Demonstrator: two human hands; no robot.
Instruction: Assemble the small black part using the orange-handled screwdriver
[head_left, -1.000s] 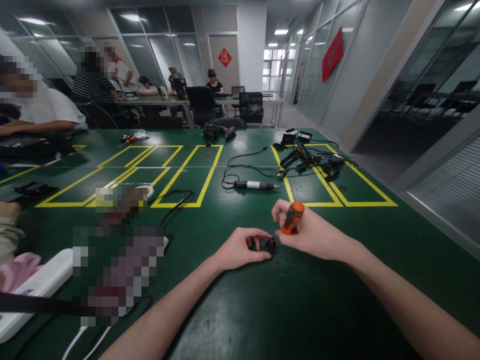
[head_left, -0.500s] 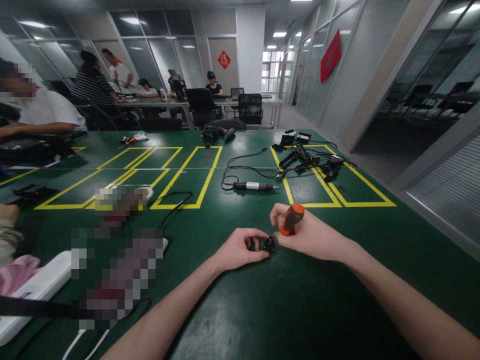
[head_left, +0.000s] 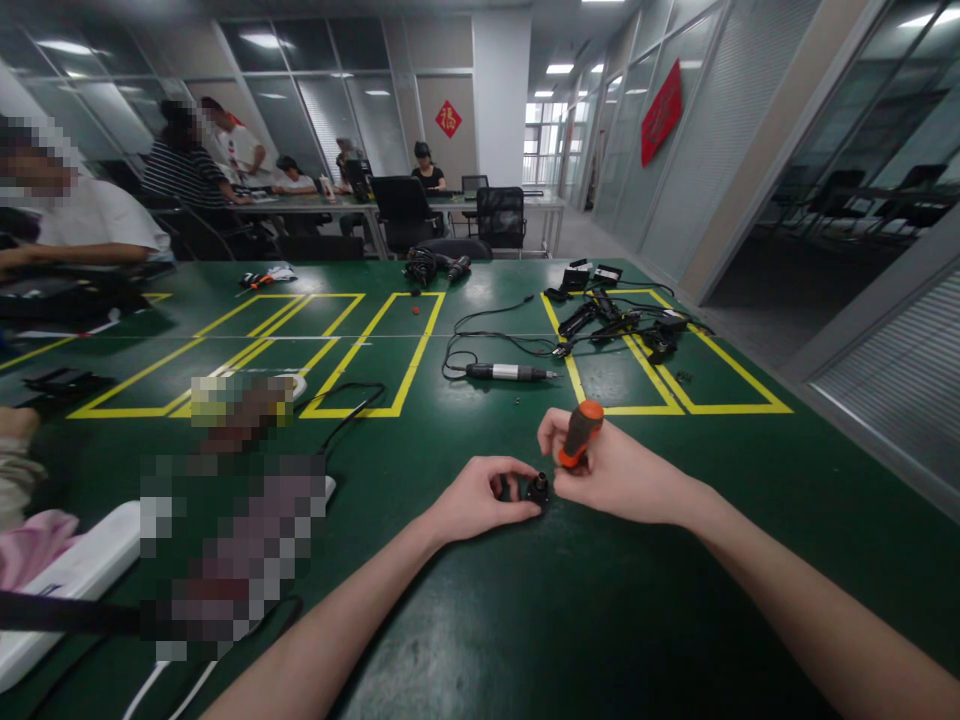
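On the green table (head_left: 465,620), my left hand (head_left: 484,500) grips a small black part (head_left: 538,489) between thumb and fingers. The part stands upright, with a short round piece on top. My right hand (head_left: 611,465) is wrapped round a screwdriver (head_left: 583,432) with an orange and dark handle, just right of the part. The handle tilts up to the right; its shaft is hidden by the fingers. Beyond the hands lies a black and silver electric screwdriver (head_left: 510,372) with a cable.
Black parts (head_left: 600,318) lie in a pile at the back right. A power drill (head_left: 436,266) rests at the far edge. White power strips (head_left: 82,575) and cables are on the left. A person in white (head_left: 97,225) sits at the far left.
The screwdriver handle and the fingers of my right hand have shifted slightly left and up. My left hand has stayed nearly still round the black part.
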